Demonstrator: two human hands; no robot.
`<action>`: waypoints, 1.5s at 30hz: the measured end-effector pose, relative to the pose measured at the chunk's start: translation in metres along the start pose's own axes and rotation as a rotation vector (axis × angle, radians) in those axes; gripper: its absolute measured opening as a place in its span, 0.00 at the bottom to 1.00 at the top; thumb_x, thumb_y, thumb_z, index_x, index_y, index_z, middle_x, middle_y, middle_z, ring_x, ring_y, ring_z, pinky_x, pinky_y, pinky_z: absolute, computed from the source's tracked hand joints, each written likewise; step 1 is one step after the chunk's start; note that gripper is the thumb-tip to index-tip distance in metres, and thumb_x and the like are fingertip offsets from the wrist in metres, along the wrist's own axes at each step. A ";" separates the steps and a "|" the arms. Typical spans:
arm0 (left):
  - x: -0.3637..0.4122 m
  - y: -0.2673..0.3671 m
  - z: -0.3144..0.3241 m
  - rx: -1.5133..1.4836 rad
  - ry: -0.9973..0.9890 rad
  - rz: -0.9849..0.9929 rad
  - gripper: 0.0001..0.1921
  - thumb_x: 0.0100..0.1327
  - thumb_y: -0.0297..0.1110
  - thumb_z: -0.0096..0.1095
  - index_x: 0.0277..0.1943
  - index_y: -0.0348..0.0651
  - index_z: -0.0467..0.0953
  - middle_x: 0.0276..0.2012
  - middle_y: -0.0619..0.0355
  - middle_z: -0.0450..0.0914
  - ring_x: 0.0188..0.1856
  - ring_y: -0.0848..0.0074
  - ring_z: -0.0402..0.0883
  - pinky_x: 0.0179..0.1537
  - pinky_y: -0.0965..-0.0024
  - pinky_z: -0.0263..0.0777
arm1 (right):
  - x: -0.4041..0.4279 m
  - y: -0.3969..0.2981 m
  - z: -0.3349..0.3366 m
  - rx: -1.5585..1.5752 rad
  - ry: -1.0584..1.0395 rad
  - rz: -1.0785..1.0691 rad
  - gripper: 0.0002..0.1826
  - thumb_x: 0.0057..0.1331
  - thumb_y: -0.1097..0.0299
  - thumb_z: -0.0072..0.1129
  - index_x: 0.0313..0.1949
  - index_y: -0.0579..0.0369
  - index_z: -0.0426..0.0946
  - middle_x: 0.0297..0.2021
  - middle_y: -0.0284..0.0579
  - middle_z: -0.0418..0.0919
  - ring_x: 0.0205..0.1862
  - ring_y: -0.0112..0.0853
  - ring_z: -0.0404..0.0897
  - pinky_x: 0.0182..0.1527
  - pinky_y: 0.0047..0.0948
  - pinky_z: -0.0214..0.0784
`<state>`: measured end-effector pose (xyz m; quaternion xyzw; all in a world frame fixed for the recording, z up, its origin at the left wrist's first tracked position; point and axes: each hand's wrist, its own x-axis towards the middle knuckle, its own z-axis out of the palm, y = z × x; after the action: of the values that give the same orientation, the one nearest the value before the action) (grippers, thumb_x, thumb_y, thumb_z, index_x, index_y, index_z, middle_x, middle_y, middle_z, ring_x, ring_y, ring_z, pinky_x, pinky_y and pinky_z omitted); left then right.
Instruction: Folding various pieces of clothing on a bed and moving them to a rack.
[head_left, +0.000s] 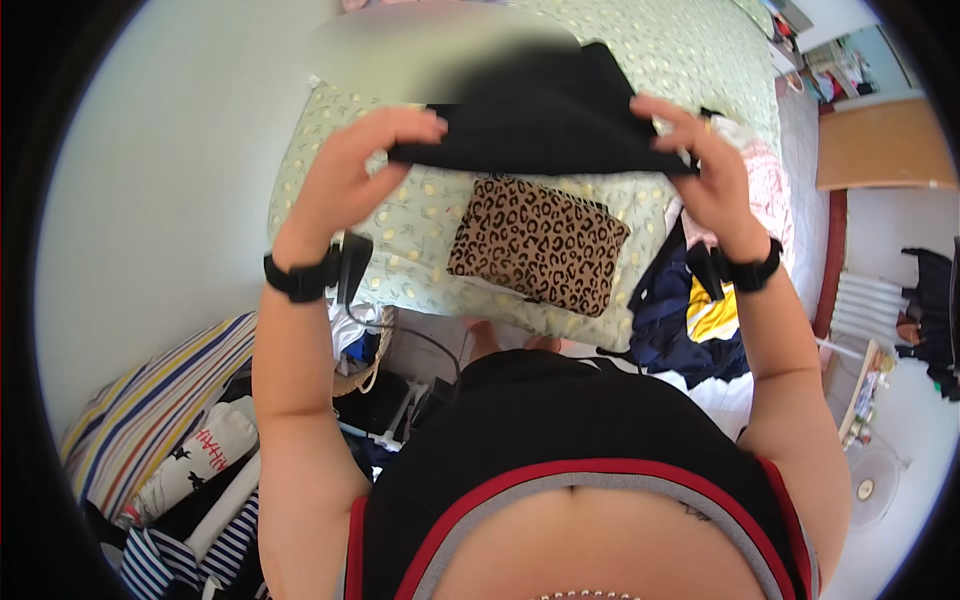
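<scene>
A piece of black cloth, probably a garment, is stretched between my two hands above the bed. My left hand pinches its left corner between thumb and fingers. At the opposite corner, my right hand grips the cloth, with some fingers spread over its top. Just below the cloth's lower edge, a folded leopard-print fabric lies on the light green lemon-print bedsheet. More folded fabric shows under it along its edges. The black cloth's upper left part is blurred.
Dark navy and yellow clothes and a pink patterned garment lie along the bed's right side. A woven basket holding clothes stands by the near left corner. Striped fabric is heaped against the left wall. A cable hangs from my left wrist strap.
</scene>
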<state>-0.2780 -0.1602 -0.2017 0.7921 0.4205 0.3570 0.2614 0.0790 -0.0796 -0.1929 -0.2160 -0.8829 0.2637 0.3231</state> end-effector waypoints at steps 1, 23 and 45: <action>-0.009 0.005 0.008 -0.034 -0.080 0.025 0.23 0.44 0.11 0.47 0.44 0.38 0.76 0.47 0.54 0.79 0.54 0.63 0.75 0.57 0.65 0.66 | -0.019 -0.016 0.003 0.097 -0.062 0.064 0.22 0.39 0.92 0.45 0.35 0.56 0.68 0.54 0.51 0.73 0.63 0.48 0.65 0.64 0.41 0.56; -0.023 -0.123 0.206 -0.419 -0.234 -1.003 0.31 0.61 0.29 0.59 0.66 0.41 0.57 0.55 0.47 0.71 0.56 0.70 0.70 0.58 0.71 0.61 | -0.211 0.106 0.162 1.093 0.436 1.279 0.16 0.66 0.70 0.52 0.51 0.62 0.70 0.46 0.42 0.77 0.44 0.27 0.74 0.49 0.26 0.65; -0.052 -0.046 0.202 0.509 -0.272 -0.324 0.22 0.54 0.29 0.63 0.54 0.47 0.73 0.55 0.44 0.71 0.57 0.51 0.69 0.56 0.60 0.64 | -0.268 0.060 0.205 0.791 0.235 1.563 0.18 0.67 0.60 0.50 0.44 0.66 0.73 0.36 0.48 0.78 0.38 0.32 0.75 0.44 0.29 0.66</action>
<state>-0.1617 -0.2045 -0.3755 0.7952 0.5781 0.0851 0.1622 0.1381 -0.2482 -0.4848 -0.6559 -0.2876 0.6715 0.1901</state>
